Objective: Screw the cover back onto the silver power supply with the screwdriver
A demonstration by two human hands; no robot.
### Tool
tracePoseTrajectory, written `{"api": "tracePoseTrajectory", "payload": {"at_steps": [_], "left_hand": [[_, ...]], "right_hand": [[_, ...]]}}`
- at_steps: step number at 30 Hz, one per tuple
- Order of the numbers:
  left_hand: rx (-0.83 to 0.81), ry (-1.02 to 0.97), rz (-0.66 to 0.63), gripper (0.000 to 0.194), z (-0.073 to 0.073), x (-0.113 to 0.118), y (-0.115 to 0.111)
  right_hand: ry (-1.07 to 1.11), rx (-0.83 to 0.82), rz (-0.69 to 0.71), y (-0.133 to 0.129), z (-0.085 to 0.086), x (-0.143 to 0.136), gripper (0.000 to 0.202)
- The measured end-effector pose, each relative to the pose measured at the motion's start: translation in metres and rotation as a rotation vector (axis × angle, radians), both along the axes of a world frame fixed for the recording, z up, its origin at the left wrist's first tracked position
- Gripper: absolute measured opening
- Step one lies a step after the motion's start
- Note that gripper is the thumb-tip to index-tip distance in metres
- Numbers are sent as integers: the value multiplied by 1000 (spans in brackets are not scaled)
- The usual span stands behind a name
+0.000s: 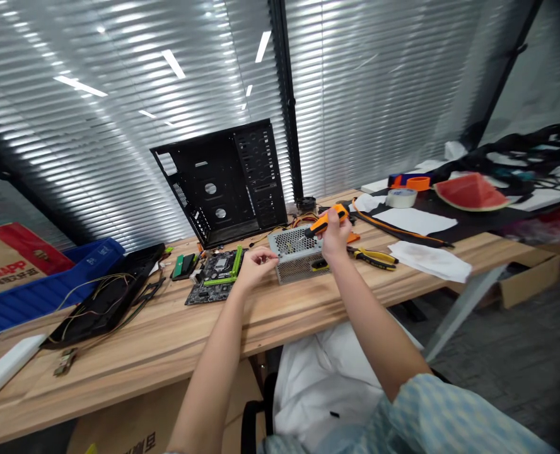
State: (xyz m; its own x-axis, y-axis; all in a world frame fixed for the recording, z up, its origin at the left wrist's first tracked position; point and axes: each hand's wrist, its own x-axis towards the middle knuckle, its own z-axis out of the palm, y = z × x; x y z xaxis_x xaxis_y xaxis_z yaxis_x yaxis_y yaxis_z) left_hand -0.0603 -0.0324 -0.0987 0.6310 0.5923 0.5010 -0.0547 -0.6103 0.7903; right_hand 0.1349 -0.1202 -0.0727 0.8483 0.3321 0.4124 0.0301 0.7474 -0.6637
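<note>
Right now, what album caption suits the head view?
Right hand holds an orange screwdriver over a perforated metal box, left hand at its edge.

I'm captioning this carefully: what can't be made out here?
In the head view:
Tip of the screwdriver: too small to tell if it touches the metal box.
Part of its handle: hidden by the right hand.
Markings on the circuit board: too small to read.
Blue bin: cut off by the left edge.

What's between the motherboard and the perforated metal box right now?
In the head view, the left hand lies between the motherboard and the metal box.
</note>
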Motion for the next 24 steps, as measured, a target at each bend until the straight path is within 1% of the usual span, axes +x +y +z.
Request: {"api": "tracePoseTrajectory", "payload": {"at_steps": [5,9,18,21,24], "left_hand": [[-13,-8,1,16,-1,1,1],[-20,-13,13,18,-1,2,0],[99,-10,36,13,-2,2,-3],[164,-25,73,10,-3,3,-2],[171,-58,115,9,-4,4,-2]], "right_hand": [[-17,25,39,-7,13,0,53],[-26,31,36,-9,16,-3,53],[3,23,-1,-14,11,-5,53],[40,31,-4,-15,7,-4,53],[77,40,-2,-15,0,-4,54]]}}
